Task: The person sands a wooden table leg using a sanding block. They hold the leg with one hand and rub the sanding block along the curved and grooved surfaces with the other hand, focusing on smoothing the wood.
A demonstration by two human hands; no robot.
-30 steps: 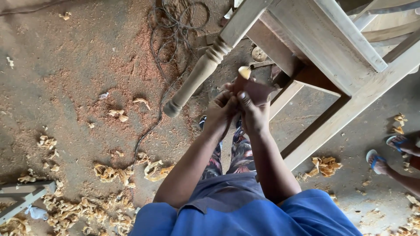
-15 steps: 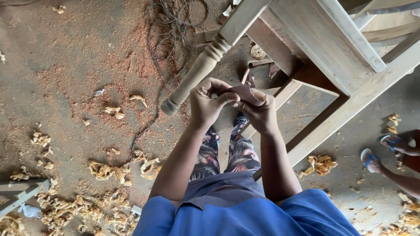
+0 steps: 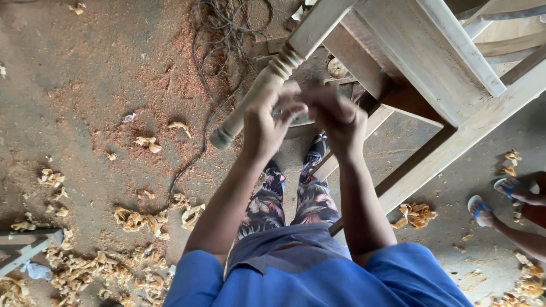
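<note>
My left hand (image 3: 263,124) and my right hand (image 3: 341,122) are raised close together in front of me, both blurred by motion. Between their fingertips they pinch a small brown sheet (image 3: 310,98) that looks like sandpaper; most of it is hidden by the fingers. Just behind my left hand runs the turned leg (image 3: 250,108) of an unfinished pale wooden furniture frame (image 3: 432,74) that lies tilted over the floor. My hands are near that leg but I cannot tell whether they touch it.
The dirt floor carries sawdust, curled wood shavings (image 3: 136,219) and a tangled cable (image 3: 224,34). A wooden offcut (image 3: 23,245) lies at the lower left. Another person's feet in blue sandals (image 3: 492,207) stand at the right.
My hands have lifted upward with the brown sheet, from waist height to beside the turned leg, and are now blurred. The view has shifted slightly.
</note>
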